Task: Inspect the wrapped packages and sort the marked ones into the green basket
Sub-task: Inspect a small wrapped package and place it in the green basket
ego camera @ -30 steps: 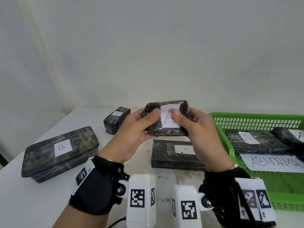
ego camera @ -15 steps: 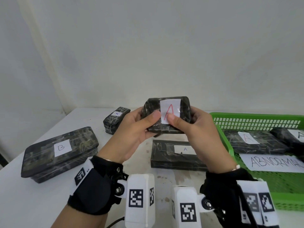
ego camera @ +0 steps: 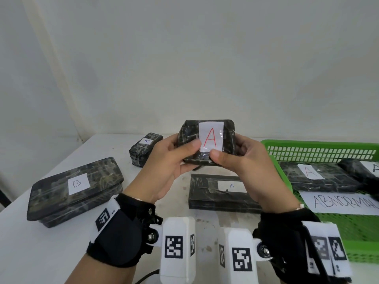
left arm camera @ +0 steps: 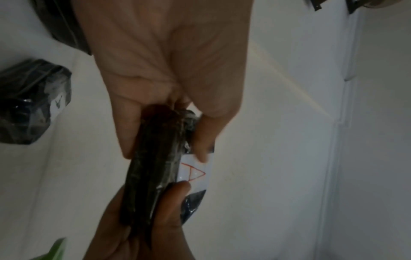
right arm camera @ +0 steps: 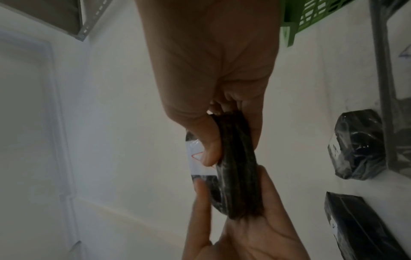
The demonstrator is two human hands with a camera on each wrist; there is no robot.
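Both hands hold up a small dark wrapped package (ego camera: 226, 136) with a white label bearing a red A, above the table's middle. My left hand (ego camera: 174, 158) grips its left end, thumb on the front by the label. My right hand (ego camera: 235, 160) grips the right end, thumb under the label. The left wrist view shows the package (left arm camera: 155, 158) edge-on between thumb and fingers; so does the right wrist view, where the package (right arm camera: 238, 167) is dark. The green basket (ego camera: 320, 146) stands at the right with two A-labelled packages (ego camera: 320, 177) and an ABNORMAL sheet.
On the white table (ego camera: 51, 253) lie a large package labelled B (ego camera: 75, 189) at the left, a small one labelled A (ego camera: 144, 148) behind it, and a flat one labelled A (ego camera: 221, 193) under my hands. A pale wall stands behind.
The package has been raised slightly and tilted more upright, so its red A label faces the head camera more squarely. Both thumbs have slid lower on its front.
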